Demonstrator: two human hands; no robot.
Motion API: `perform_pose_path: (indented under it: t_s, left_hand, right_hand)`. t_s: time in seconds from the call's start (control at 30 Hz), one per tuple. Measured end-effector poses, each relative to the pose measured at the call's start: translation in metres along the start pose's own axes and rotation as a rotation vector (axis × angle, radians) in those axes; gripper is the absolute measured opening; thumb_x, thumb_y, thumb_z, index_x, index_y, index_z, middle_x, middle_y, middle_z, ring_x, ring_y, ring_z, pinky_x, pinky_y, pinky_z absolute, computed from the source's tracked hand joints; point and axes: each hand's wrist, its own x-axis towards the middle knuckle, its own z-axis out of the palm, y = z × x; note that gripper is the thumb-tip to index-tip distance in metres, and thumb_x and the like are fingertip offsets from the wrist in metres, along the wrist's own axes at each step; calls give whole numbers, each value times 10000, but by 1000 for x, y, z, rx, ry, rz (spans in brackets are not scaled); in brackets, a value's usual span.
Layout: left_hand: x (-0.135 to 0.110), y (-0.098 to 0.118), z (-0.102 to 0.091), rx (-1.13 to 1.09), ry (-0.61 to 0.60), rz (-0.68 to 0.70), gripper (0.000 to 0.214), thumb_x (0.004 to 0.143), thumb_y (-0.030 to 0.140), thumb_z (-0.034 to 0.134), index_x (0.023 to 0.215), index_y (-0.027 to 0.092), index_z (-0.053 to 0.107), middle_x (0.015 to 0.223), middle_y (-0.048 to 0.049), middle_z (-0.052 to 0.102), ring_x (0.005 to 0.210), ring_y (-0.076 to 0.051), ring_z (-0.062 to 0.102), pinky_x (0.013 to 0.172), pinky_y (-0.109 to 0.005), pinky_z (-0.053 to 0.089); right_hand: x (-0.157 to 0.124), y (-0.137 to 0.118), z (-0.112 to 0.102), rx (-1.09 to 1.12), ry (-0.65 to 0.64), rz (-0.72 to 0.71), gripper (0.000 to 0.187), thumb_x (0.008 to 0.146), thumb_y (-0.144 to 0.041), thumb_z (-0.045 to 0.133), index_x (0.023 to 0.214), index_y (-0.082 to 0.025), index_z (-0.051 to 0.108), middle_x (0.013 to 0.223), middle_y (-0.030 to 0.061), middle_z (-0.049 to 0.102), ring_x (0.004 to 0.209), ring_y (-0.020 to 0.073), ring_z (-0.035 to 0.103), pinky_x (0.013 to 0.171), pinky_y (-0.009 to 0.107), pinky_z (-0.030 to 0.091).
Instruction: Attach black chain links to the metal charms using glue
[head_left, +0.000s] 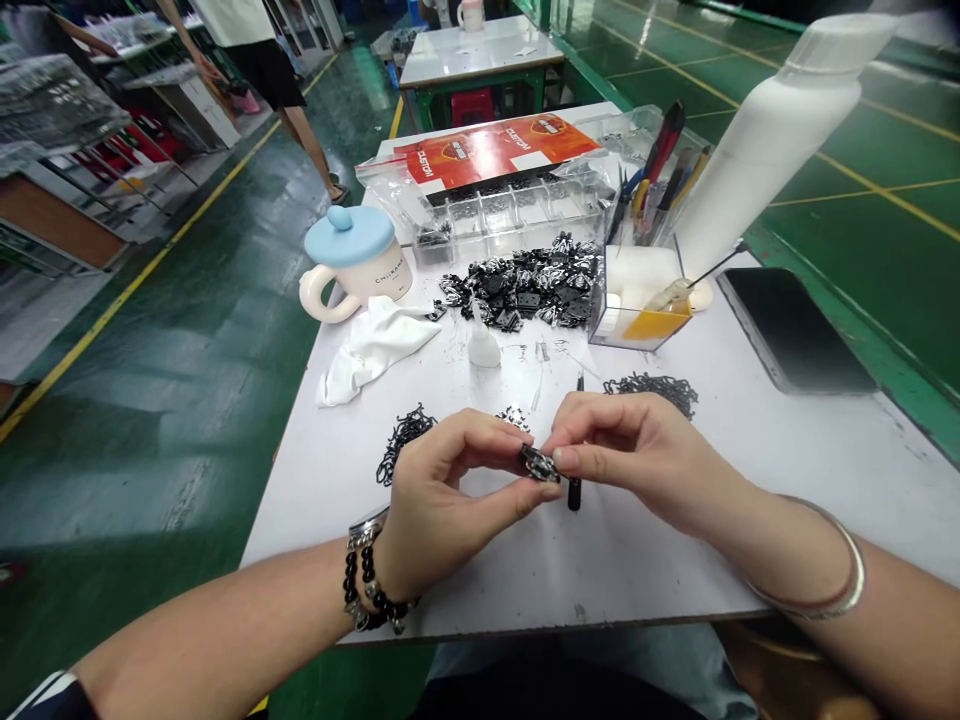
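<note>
Above the near part of the white table (675, 560), both hands meet on one small black metal part (538, 463). My left hand (442, 490) pinches it from the left between thumb and fingers. From the right, my right hand (637, 450) pinches the same part, and a thin black tool (576, 470) stands under its fingers, tip up. Small heaps of black parts (401, 440) lie left of my hands, and another black heap (654, 388) lies behind my right hand.
A big pile of black parts (525, 285) lies mid-table before a clear compartment box (510, 215). A blue-lidded mug (352, 262), white cloth (375, 345), small white bottle (482, 345), clear tool holder (645, 250), large white bottle (772, 140) and dark tablet (791, 330) stand around. A person stands far left.
</note>
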Motion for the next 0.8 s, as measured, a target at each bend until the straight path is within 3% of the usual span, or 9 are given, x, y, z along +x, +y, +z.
perform_pose_path:
  t_s: [0.13,0.43,0.63,0.8]
  left_hand:
    - [0,0,-1,0,32,-27,312,594,49,818,828,162,645,802,-31,679,771,-164,685,691,-253,616]
    - [1,2,-2,-10,62,-96,303,568,47,830,779,161,644,745,-5,698,700,-153,699,646,-221,611]
    - [0,2,-3,2,73,-77,289,576,74,836,775,161,645,746,-20,702,705,-161,699,641,-225,605]
    - [-2,1,-2,-8,73,-39,308,570,36,827,797,160,661,779,-38,705,736,-176,700,665,-250,611]
  right_hand:
    - [-5,-2,3,-167,47,-104,134,816,-315,664,766,-194,692,726,-2,600,681,106,540,612,246,405]
    - [-6,0,5,-178,40,-104,146,841,-308,630,785,-181,677,738,13,598,683,117,532,599,255,400]
    - [-6,3,8,-289,60,-314,47,831,-193,626,854,-180,665,746,16,596,697,114,556,597,254,430]
    - [-8,7,9,-378,69,-463,91,823,-129,614,891,-179,648,761,21,590,703,118,554,622,272,460]
